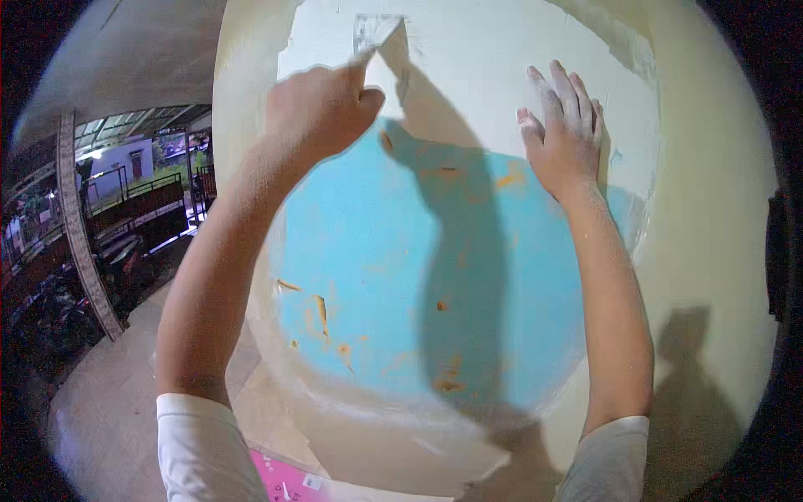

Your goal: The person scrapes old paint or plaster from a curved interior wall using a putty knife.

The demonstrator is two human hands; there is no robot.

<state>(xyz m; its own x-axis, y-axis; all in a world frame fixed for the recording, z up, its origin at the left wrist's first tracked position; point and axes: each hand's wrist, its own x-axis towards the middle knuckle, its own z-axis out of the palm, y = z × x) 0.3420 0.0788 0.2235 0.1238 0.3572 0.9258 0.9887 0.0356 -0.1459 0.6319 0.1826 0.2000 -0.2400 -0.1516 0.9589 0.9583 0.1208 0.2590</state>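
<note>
My left hand [322,109] is closed on a putty knife [376,30], whose squarish metal blade lies against the upper part of the wall. The fist hides the handle. Beneath the blade is a coat of white filler [468,75], which covers the upper wall. My right hand [569,130] rests on this white area with fingers spread and powdered white, holding nothing. Lower down, a blue painted patch [376,243] shows several orange-brown chips and scratches. The shadow of my left arm and the knife falls across the filler and the blue patch.
Cream wall [703,243] surrounds the patch on the right. At the lower left is a tiled floor [117,402], with a pink sheet [288,478] near the wall's foot. A post [84,234] and dark railings [142,209] stand farther left.
</note>
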